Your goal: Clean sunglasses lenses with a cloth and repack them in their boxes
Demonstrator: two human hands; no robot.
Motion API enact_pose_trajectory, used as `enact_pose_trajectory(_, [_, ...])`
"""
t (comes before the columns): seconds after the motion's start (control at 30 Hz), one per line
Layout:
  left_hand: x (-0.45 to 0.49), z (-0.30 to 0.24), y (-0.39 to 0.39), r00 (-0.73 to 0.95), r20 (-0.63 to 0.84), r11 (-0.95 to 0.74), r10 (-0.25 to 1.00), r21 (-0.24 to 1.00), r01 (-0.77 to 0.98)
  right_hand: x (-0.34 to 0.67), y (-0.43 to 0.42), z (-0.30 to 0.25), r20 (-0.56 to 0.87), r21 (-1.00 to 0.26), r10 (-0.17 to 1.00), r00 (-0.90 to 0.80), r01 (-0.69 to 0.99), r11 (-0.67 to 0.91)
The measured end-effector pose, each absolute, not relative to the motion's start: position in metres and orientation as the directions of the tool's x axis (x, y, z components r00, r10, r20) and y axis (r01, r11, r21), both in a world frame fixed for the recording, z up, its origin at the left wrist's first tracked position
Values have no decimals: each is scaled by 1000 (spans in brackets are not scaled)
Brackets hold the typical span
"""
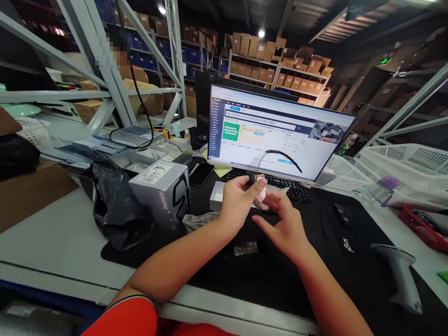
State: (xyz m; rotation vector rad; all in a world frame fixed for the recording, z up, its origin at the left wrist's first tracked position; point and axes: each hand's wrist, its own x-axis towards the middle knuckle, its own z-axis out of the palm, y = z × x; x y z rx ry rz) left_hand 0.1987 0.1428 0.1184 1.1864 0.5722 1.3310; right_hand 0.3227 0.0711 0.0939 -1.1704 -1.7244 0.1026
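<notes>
My left hand (237, 201) is closed in a pinch on a thin-wired gadget. Its wire rises in an arc to a black curved arm (285, 158), seen against the monitor. A crumpled white wipe or tissue (261, 189) is pressed at my left thumb and fingers. My right hand (284, 223) is beside it, thumb and fingers apart, with its fingertips close to the white piece; whether they touch is hard to see. Behind my hands lies an open grey-white box (217, 197). A small clear plastic packet (245, 248) rests on the black mat below them.
A silver printed box (150, 191) and a black plastic bag (117, 205) stand at left. The monitor (273, 135) and keyboard (294, 190) are ahead. A mouse (342, 214) and barcode scanner (402, 275) lie right, by white baskets (413, 163). Another person sits beyond the left frame.
</notes>
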Motion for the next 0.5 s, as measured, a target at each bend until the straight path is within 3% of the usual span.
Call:
enact_pose_trajectory(0.1, [197,122,149,266,207,-63,941,884,-464,324,74,91,754,-328,652,-79,815,478])
enact_pose_trajectory(0.2, [191,129,155,378,228,-51,897,905,-423,332,73,95,793,-273,605,-71,847,457])
enact_pose_trajectory(0.3, [177,139,158,562,354,-199,748,927,-319,352,67,110,742,-453,669,34,761,464])
enact_pose_trajectory(0.4, [155,148,158,739,297,-398,605,916,-43,379,58,126,575,-735,809,121,511,445])
enact_pose_trajectory(0.5, [137,155,158,697,234,-578,678,756,308,402,50,137,427,-890,895,132,234,390])
